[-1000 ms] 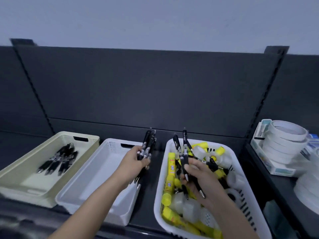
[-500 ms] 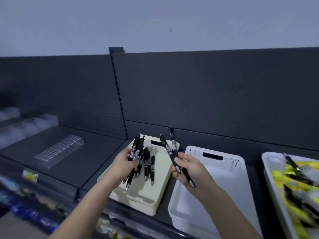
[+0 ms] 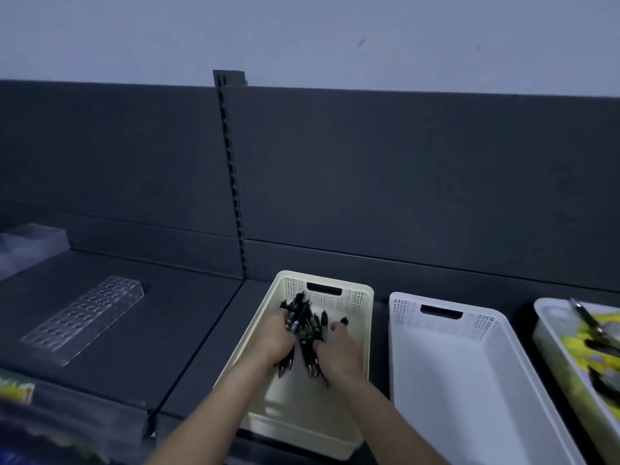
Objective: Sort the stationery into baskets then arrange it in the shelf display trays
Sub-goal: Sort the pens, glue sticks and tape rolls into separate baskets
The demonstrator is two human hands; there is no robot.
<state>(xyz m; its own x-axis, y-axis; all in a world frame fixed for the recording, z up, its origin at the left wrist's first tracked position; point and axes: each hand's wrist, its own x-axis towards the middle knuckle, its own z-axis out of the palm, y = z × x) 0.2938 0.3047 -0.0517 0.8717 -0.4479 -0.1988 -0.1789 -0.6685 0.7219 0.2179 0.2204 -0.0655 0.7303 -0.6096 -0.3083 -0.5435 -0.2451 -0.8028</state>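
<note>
While both hands sit low in the cream basket (image 3: 356, 298), left hand (image 3: 273, 337) grip clamped on black pens (image 3: 298, 317), right hand (image 3: 339, 354) grip likewise.

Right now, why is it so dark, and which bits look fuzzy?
Head view: dim, bluish light makes the black pens in the cream basket merge into one dark clump; head view: the bottom-left corner is blurred; head view: the slotted upright leans from the wide lens.
</note>
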